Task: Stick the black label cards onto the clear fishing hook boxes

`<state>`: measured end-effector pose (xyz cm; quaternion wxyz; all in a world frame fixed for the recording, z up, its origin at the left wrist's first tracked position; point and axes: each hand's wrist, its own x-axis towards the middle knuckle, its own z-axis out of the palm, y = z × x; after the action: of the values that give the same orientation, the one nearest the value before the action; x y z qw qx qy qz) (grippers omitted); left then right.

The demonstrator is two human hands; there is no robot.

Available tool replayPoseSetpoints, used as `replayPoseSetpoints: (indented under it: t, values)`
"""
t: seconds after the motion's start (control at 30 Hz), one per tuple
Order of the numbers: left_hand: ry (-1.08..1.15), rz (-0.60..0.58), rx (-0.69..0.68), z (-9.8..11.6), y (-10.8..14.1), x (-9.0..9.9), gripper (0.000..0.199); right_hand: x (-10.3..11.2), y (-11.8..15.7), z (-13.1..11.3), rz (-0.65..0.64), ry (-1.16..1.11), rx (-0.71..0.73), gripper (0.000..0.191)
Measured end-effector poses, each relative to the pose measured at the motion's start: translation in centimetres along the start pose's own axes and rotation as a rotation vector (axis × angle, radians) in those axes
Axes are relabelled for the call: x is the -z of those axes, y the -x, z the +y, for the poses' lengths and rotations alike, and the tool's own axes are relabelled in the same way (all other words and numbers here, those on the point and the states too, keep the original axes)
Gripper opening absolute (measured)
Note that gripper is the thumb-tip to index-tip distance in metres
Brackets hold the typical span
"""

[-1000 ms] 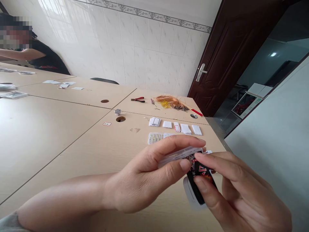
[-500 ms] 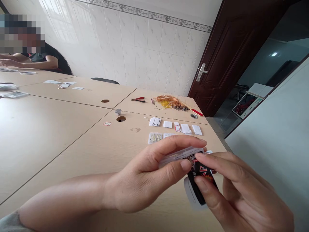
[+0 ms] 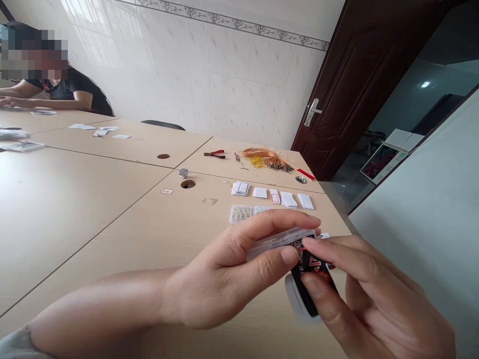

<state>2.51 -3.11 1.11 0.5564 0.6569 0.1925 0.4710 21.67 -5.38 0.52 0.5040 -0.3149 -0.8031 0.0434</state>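
Observation:
My left hand (image 3: 239,269) is closed around a flat clear plastic case (image 3: 279,240), its thumb below and fingers over the top. My right hand (image 3: 377,289) pinches a black printed card (image 3: 312,264) with red and white lettering between thumb and forefinger. The card's upper end touches the case beside my left thumb. Below it a white card or label (image 3: 297,299) shows, partly hidden behind the black one. Just beyond my left fingers a clear box of small metal pieces (image 3: 240,214) lies on the table, and a second one is partly covered by my hand.
Stacks of white cards (image 3: 288,200) stand in a row behind my hands. Farther back are red-handled pliers (image 3: 214,154) and a bundle of copper-coloured wire (image 3: 262,155). The table (image 3: 123,239) has round holes. Another person (image 3: 80,94) sits at the far left.
My hands, the case and the card stay almost still. At the far left the other person has shifted slightly.

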Motion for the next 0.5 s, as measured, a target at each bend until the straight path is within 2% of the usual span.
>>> replayPoseSetpoints:
  t: [0.23,0.5]
  values:
    - [-0.017,0.004,-0.016,-0.05,0.00,-0.08,0.023,0.49,0.02,-0.10,-0.041,0.034,0.007,0.036]
    - [0.015,0.008,-0.018,-0.02,-0.07,-0.10,0.023,0.36,0.11,-0.14,-0.020,0.035,-0.017,0.031]
